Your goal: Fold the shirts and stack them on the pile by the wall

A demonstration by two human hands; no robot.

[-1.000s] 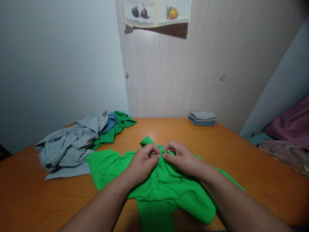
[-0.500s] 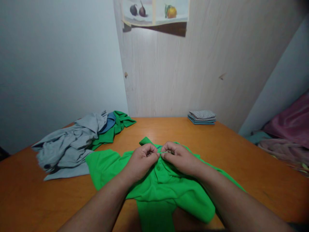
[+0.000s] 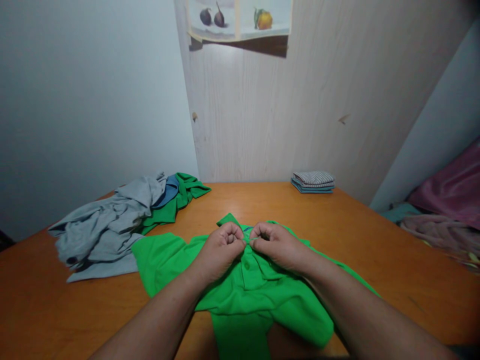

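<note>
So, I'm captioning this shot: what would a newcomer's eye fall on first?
Likely the bright green shirt in the middle foreground, pinched at its front by the left hand and right hand. Next, the crumpled gray cloth on the left of the table, then the fruit pictures high on the back wall.

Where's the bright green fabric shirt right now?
In the head view, the bright green fabric shirt lies low in the centre on the orange-brown table, just right of the crumpled grey cloth heap.
</note>
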